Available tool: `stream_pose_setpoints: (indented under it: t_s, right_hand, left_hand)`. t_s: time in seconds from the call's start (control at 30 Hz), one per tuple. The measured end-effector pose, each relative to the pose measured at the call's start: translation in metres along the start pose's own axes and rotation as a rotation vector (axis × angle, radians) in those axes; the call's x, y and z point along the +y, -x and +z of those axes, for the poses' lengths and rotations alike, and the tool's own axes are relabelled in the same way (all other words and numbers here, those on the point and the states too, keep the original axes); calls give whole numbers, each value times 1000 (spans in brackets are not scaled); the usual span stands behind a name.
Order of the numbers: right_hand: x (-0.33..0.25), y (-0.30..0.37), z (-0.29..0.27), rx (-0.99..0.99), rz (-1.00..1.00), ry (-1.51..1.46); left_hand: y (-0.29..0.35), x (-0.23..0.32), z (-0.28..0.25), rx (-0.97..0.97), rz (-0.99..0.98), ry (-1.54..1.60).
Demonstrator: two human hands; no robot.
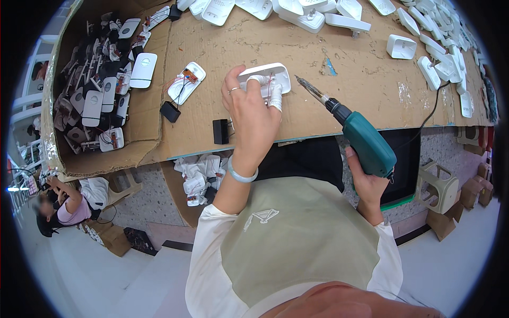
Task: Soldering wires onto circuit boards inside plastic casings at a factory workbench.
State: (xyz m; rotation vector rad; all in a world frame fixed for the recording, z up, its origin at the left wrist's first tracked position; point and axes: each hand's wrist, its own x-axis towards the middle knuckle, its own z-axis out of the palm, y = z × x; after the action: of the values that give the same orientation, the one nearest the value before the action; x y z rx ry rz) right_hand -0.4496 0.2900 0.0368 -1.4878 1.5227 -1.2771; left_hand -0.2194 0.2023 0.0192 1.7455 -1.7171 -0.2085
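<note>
My left hand (252, 114), with white wrapping on two fingers, grips a shallow white plastic shell (285, 79) lying on the cardboard-covered tabletop. Its wrapped fingers reach inside the shell, where thin reddish wires show; the exact pinch is partly hidden. Beside the wrist lies a small black block (220, 131) with metal prongs. Held in my right hand (367, 183) is a teal pistol-shaped soldering gun (371, 143) with a black collar. Its long metal tip points up and left, stopping just right of the shell, apart from it.
A cardboard box (151, 124) at left holds many white devices. Next to it lies an opened white unit (186, 85) with wires. White shells (401, 47) crowd the far and right sides. A cord (437, 103) trails at right. Stool (439, 185) and a seated person (66, 204) are below.
</note>
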Motion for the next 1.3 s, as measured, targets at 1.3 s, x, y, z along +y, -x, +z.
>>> stream_pose_setpoints:
  t_s: [1.3]
  right_hand:
    - [-16, 28, 5, 81, -88, 35]
  left_hand:
    - [348, -354, -70, 232, -1156, -535]
